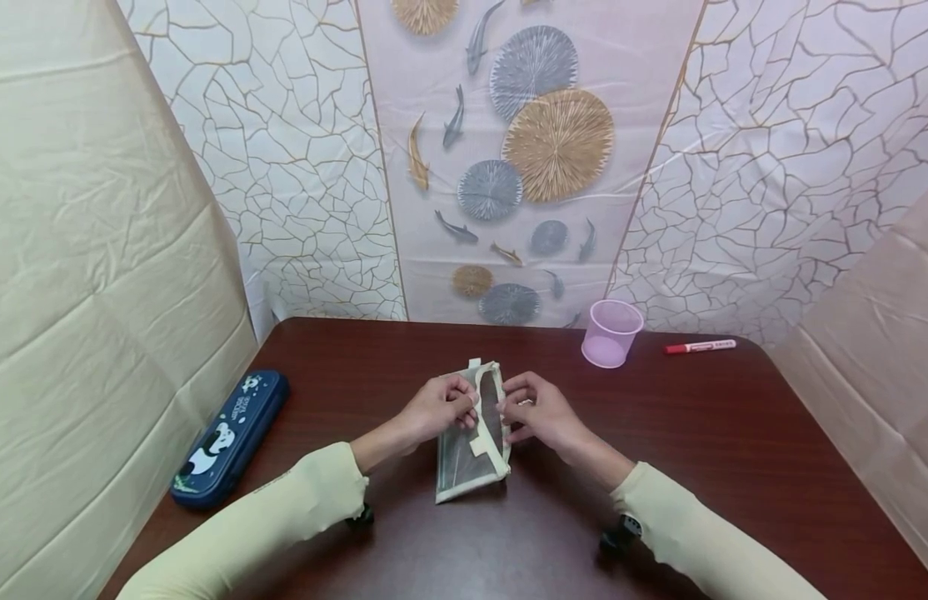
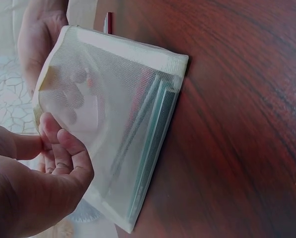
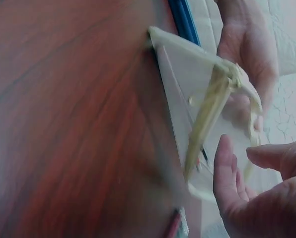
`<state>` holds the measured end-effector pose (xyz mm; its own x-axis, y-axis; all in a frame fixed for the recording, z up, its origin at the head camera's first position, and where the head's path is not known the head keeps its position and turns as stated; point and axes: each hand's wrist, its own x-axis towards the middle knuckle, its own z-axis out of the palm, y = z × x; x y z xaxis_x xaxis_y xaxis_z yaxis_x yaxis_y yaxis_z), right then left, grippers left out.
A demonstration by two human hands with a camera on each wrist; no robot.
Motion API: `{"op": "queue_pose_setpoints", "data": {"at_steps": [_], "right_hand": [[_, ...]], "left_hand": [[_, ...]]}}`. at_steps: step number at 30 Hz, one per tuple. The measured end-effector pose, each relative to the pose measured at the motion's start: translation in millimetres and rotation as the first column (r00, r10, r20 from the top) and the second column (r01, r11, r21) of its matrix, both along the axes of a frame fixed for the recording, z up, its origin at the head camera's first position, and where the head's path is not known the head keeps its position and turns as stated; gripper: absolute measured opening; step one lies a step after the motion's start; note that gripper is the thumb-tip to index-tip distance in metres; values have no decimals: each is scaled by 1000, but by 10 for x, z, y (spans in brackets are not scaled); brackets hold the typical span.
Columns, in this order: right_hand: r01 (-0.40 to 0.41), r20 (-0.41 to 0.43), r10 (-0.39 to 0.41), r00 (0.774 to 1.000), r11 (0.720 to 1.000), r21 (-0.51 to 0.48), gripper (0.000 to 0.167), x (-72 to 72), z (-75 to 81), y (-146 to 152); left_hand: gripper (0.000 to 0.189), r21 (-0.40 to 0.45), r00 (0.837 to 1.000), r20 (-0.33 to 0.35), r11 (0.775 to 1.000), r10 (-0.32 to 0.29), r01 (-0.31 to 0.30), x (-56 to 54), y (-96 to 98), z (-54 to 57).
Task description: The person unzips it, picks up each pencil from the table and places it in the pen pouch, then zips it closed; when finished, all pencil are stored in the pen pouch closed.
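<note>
A cream-edged mesh pencil pouch (image 1: 471,475) stands tilted on the table between both hands, its zippered mouth gaping toward the right. My left hand (image 1: 437,407) pinches the pouch's near mouth edge between thumb and fingers. At the opposite edge is my right hand (image 1: 546,417), its fingers bent loosely; in the right wrist view thumb and forefinger stand apart beside the mouth with nothing visible between them. Through the mesh in the left wrist view, several long thin items (image 2: 153,119) show, teal, grey and reddish; their exact kind is blurred.
A navy pencil case (image 1: 232,437) with panda pictures lies at the table's left edge. At the back right stand a translucent pink cup (image 1: 612,333) and, beside it, a red-capped white marker (image 1: 700,347). Patterned cloth (image 1: 321,167) hangs behind the dark wooden table (image 1: 704,433).
</note>
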<state>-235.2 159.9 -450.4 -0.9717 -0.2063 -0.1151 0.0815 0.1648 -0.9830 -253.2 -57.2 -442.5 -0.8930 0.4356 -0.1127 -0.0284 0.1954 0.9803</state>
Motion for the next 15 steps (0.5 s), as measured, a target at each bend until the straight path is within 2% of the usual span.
{"op": "queue_pose_setpoints", "data": {"at_steps": [10,15], "right_hand": [[54,-149,-38,988,993,103,32,-73,79,467],[41,-172,-3,985,976,214,34,-138,102,702]], "left_hand": [[10,8,1000,-8,1000,-5,5,-8,-30,4],[10,11,1000,-1,1000,-8,8,-12,-32,0]]}}
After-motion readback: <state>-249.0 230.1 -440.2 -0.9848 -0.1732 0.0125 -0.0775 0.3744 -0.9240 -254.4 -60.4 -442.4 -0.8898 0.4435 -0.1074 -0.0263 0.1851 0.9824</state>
